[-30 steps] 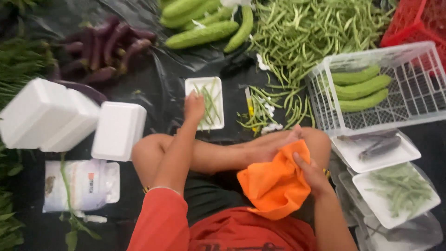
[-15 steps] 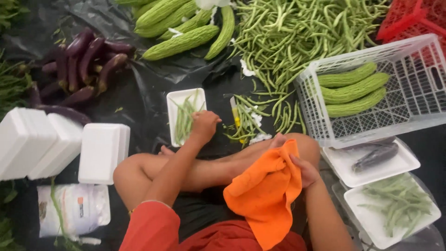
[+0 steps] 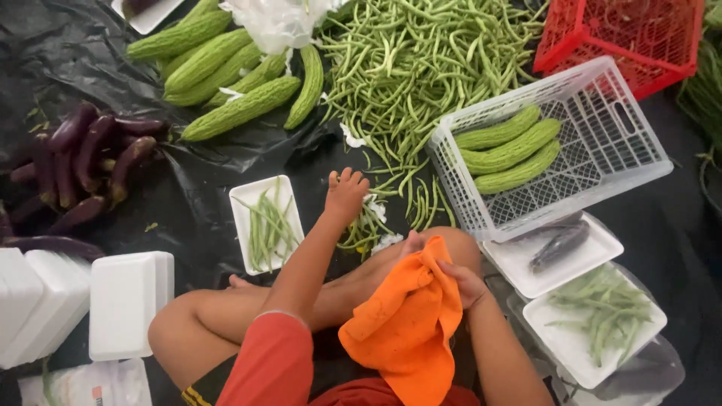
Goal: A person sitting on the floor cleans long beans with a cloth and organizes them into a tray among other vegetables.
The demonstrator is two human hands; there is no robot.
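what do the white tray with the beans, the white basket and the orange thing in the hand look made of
White tray: likely foam, matte, with thick soft-edged rims. White basket: seemingly rigid plastic, slightly glossy, moulded in an open grid. Orange cloth held by the right hand: probably woven fabric, matte, hanging in soft folds. The left hand reaches the loose green beans.

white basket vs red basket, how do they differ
The white basket holds three bitter gourds and lies fully in view beside the person's knee; the red basket looks empty and is cut off at the top edge, farther away. Both are plastic lattice crates. The left hand reaches toward loose green beans; the right hand grips an orange cloth.
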